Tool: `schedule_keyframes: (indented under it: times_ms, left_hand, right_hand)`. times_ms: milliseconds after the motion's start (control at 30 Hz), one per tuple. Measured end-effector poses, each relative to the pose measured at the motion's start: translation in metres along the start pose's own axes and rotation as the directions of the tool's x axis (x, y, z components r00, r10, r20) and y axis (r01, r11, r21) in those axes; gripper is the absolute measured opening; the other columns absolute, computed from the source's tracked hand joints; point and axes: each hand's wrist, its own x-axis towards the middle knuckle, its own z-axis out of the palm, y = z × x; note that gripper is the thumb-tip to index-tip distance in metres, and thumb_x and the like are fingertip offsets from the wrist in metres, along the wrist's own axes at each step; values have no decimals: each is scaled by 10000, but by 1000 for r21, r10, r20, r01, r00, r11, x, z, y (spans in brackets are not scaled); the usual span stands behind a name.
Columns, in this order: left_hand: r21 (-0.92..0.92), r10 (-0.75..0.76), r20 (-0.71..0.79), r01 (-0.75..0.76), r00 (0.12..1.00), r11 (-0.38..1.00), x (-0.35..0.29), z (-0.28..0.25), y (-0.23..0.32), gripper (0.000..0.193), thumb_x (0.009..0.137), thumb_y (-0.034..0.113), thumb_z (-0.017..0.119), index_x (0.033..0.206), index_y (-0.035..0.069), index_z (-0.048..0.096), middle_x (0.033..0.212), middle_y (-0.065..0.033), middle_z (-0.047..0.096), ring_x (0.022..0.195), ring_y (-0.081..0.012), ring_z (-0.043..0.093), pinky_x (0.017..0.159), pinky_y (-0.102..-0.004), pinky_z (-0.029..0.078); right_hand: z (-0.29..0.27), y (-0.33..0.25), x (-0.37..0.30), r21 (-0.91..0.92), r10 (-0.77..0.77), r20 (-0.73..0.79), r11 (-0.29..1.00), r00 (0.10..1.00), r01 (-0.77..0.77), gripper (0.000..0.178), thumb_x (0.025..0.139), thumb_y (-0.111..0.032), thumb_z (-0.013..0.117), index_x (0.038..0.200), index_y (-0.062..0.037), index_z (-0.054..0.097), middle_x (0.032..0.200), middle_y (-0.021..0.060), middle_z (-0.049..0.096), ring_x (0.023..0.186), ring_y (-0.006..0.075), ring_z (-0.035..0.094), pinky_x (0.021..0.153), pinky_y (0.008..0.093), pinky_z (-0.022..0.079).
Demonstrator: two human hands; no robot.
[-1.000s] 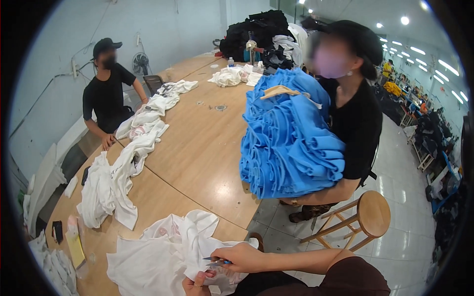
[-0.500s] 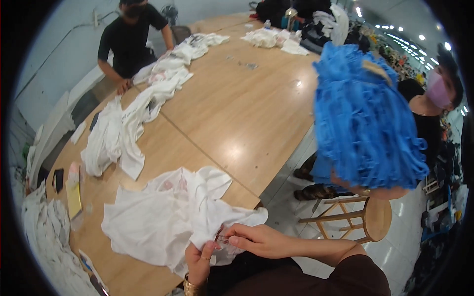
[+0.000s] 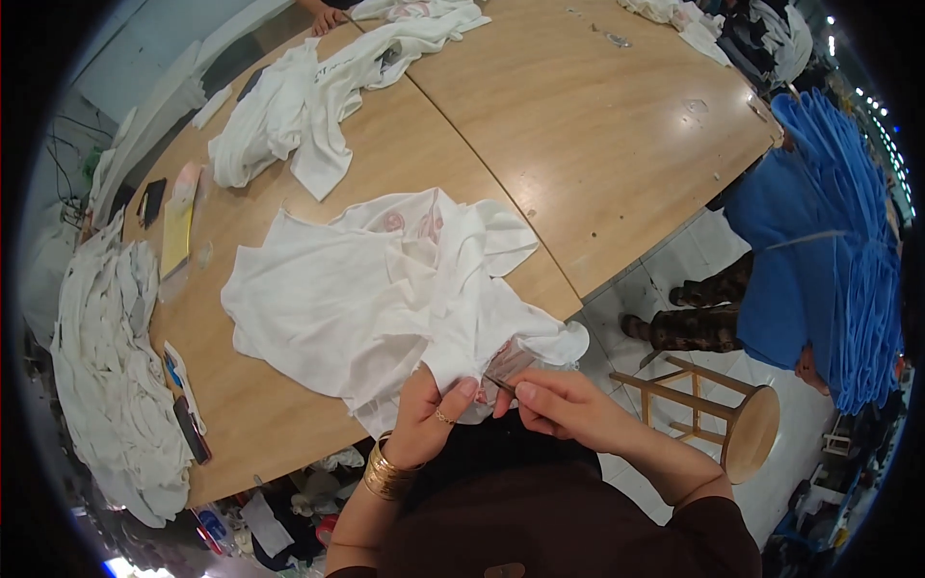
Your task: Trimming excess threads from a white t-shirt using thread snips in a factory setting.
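A white garment (image 3: 328, 294) with reddish prints lies spread over the near edge of the table, its nearest part drawn toward me. My left hand (image 3: 432, 414), with a ring and gold bracelets at the wrist, pinches its edge between thumb and fingers. Closed around small metal thread snips (image 3: 498, 385), my right hand (image 3: 559, 407) is just right of the left thumb. The tips of the snips point at the cloth by the left thumb. A sheer, reddish-printed part of the garment hangs beside them.
The wooden table (image 3: 540, 116) has a seam. White garments (image 3: 279, 116) lie farther off, near a co-worker's hand (image 3: 326, 17). More white cloth (image 3: 116, 376) is piled left, by a yellow pad (image 3: 177, 236). A person carries blue garments (image 3: 819, 231) past a wooden stool (image 3: 752, 433).
My view has tilted down toward the garment. The person with the blue bundle has turned and moved farther right. Both hands remain at the same part of the garment.
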Motion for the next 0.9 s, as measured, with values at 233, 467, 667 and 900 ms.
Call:
schedule_keyframes:
  times_ms: [233,467,667,900]
  left_hand:
    - [-33,-35,13,36,999,999,-2,0,2,145,835,151,496,876,21,546,725,-12,551,680,-87,487,629,-225,383]
    - [-2,-28,43,28,999,1000,1,-3,-1,137,842,139,487,874,16,539,742,-23,543,693,-108,495,647,-241,397]
    - [-13,-60,81,62,995,998,2,-9,7,167,848,163,484,902,13,536,739,-56,539,712,-162,513,665,-283,409]
    - [192,135,136,-160,981,968,6,-3,-10,245,850,212,476,954,-4,525,838,-178,556,763,-297,509,733,-349,409]
  right_hand:
    - [2,8,1,-76,-62,-39,995,997,59,306,940,-278,371,887,-30,541,578,-41,331,546,46,321,510,193,287]
    - [1,4,5,-120,-64,-45,991,997,58,303,936,-280,379,876,-34,546,588,-42,334,547,46,323,507,194,289]
    - [2,5,11,-227,-65,-51,972,997,52,271,916,-258,432,894,-24,567,627,-18,441,579,58,387,536,202,334]
    - [10,11,5,-354,-178,-278,933,944,72,227,884,-210,457,865,-8,557,578,-51,411,491,16,317,431,176,223]
